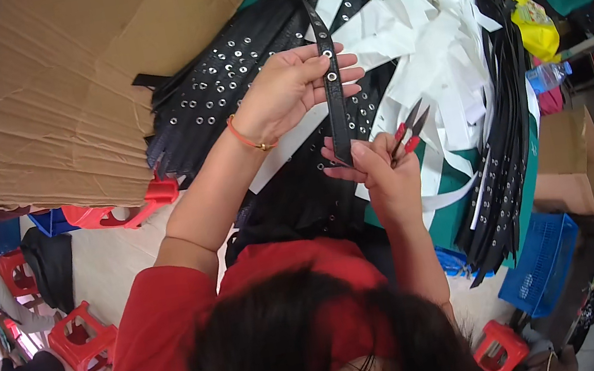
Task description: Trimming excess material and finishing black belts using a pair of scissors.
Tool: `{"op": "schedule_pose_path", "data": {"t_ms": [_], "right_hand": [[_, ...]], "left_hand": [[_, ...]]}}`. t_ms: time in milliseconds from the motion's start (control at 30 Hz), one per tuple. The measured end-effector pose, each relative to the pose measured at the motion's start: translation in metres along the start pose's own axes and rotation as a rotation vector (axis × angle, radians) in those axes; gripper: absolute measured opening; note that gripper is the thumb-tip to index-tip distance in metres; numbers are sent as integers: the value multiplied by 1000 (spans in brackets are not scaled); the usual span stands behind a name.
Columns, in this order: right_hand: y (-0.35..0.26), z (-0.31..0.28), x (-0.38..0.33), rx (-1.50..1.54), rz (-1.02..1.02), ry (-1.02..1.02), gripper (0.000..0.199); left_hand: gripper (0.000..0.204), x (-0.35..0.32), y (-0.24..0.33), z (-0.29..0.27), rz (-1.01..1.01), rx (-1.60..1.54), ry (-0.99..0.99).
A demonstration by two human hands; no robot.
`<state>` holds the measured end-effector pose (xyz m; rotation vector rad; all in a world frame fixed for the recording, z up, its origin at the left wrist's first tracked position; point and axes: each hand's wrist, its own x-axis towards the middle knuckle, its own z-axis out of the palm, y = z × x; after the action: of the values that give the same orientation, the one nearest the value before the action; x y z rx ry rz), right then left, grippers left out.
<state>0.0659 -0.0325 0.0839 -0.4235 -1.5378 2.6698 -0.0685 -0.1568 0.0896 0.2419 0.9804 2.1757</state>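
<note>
A narrow black strap (337, 112) with metal eyelets is held upright between my hands. My left hand (287, 91) pinches it near an eyelet, thumb in front and fingers stretched out behind. Lower down, the thumb and fingers of my right hand (388, 176) close on the strap's bottom end. The same hand keeps small red-handled scissors (410, 137) tucked in it, blades pointing up and apart. Behind the left wrist lies a pile of black eyelet straps (207, 94). White strips (423, 46) lie heaped beyond the right hand.
A cardboard sheet (45, 86) rises at the left. More black straps (501, 186) hang over the right edge of the green table (442, 228). Beyond it stand a blue crate (542, 266), a cardboard box (568, 163) and a plastic bottle (548, 76). Red stools (81, 339) and other people are at the left.
</note>
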Motion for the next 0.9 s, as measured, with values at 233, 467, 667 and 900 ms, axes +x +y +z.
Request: {"op": "schedule_pose_path", "data": {"t_ms": [233,467,667,900], "right_hand": [[-4,-18,-2,158,66,31,19],[3,-20,3,189,55,3,22],[10,-20,3,-31,9,68,33],[9,-51,-47,-232,68,6,37]], "left_hand": [[37,6,-28,7,7,1,19],[32,7,-27,4,23,-16,31],[40,9,-26,1,51,93,16],[31,28,-5,-13,116,41,36]]}}
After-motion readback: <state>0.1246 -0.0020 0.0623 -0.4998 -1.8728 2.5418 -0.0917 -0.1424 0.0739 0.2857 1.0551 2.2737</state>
